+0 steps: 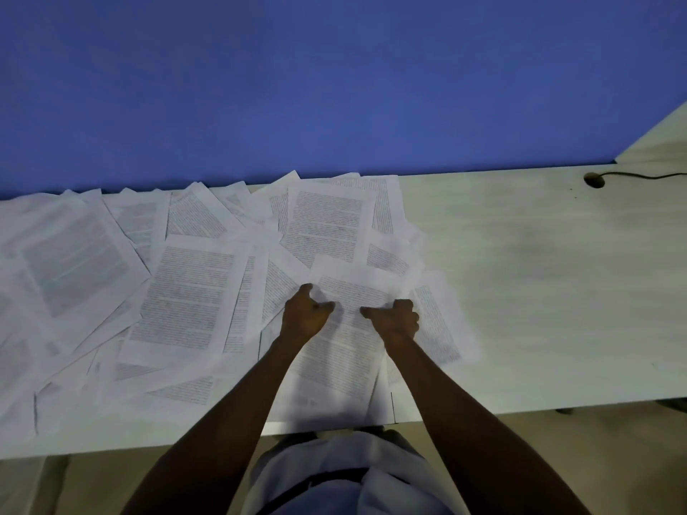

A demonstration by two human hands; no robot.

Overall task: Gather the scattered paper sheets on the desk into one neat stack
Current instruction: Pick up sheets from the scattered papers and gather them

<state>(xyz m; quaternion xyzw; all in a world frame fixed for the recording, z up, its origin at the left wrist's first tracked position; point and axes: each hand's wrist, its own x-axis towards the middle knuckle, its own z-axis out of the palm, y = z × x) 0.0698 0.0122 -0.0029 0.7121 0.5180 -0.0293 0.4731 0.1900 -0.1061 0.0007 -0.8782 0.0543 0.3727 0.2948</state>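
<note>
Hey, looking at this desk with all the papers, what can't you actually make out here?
- Printed text on the sheets: too small and dim, head view.
- Sheets at the left: cut off by the edge.
- Each hand's grip, left hand, right hand: fingers hidden.

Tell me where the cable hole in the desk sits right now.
Head view: the cable hole is at the desk's far right, near the blue wall, a dark cable leading off right.

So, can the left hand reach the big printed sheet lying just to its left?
Probably yes. The left hand is close beside that sheet, which lies on top of the pile, with nothing between them. The hand grips another sheet now.
</note>
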